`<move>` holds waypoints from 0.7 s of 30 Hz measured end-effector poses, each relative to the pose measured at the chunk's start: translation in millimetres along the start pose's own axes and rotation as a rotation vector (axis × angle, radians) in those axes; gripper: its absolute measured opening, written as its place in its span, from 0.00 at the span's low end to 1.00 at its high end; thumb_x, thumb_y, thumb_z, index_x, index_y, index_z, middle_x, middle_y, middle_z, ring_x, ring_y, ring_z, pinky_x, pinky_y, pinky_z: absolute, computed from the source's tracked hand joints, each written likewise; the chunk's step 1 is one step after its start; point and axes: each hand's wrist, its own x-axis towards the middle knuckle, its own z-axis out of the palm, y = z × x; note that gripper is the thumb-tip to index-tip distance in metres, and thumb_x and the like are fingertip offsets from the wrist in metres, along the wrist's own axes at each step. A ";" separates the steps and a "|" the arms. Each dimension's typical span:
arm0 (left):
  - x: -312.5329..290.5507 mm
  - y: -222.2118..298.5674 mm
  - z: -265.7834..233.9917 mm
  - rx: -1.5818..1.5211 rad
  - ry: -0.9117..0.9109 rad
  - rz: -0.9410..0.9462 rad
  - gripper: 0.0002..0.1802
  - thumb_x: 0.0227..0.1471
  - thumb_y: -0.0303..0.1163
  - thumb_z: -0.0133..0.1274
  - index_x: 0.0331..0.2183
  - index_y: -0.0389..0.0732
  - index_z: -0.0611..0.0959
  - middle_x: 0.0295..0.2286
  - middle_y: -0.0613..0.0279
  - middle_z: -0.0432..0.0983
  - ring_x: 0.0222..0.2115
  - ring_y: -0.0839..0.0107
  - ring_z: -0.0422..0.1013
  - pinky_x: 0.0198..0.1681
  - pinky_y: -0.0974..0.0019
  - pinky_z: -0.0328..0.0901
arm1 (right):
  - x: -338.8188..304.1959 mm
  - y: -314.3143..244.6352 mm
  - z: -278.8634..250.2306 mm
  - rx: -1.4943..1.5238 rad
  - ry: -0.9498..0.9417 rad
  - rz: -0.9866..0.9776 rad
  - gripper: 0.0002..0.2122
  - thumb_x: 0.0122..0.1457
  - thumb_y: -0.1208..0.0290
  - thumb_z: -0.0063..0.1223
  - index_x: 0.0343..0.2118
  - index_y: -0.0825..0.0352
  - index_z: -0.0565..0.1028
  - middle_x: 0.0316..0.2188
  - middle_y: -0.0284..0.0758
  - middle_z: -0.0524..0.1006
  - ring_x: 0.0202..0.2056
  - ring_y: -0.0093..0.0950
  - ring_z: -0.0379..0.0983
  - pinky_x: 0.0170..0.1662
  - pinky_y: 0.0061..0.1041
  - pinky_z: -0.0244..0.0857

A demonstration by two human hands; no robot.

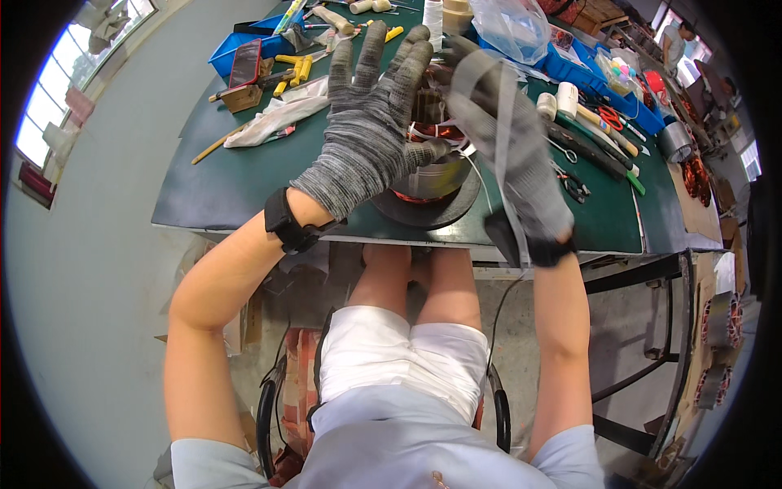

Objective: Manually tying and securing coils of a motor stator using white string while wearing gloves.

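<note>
A green work table (228,191) carries clutter along its far edge. Near the far left corner sits a blue tray (236,45) with a red-backed phone (245,63) leaning by it, and yellow-handled tools (293,69) just beside. Toward the right edge lie red-handled scissors (609,116), a roll of grey tape (674,140) and a clear plastic bag (513,28) (crumpled, at the far edge).

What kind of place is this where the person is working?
Probably a workshop where electric motors get wound or repaired. A motor stator with copper wire sits under the gloved left hand and right hand, hand tools cover the green workbench.
</note>
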 end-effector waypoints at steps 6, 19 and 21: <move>-11.7 -3.9 5.5 -0.191 -0.118 -0.064 0.56 0.33 0.49 0.65 0.60 0.45 0.53 0.59 0.55 0.50 0.61 0.53 0.42 0.62 0.54 0.39 | -88.0 0.4 -29.4 -0.742 -0.131 -0.239 0.15 0.52 0.79 0.50 0.45 0.70 0.70 0.42 0.47 0.71 0.42 0.44 0.69 0.44 0.35 0.65; -15.6 -1.7 11.8 -0.313 -0.329 -0.027 0.26 0.47 0.40 0.56 0.48 0.42 0.73 0.48 0.50 0.66 0.53 0.52 0.58 0.58 0.54 0.50 | -174.5 49.4 -93.7 -0.981 0.110 0.247 0.10 0.56 0.75 0.48 0.42 0.65 0.74 0.39 0.40 0.73 0.43 0.39 0.68 0.51 0.34 0.59; -14.2 -1.4 6.5 -0.393 -0.326 -0.071 0.23 0.48 0.36 0.55 0.47 0.40 0.74 0.43 0.52 0.69 0.48 0.56 0.63 0.55 0.58 0.54 | -148.0 49.8 -77.6 -0.858 0.083 0.159 0.10 0.56 0.76 0.47 0.40 0.65 0.74 0.38 0.39 0.73 0.43 0.36 0.68 0.49 0.32 0.61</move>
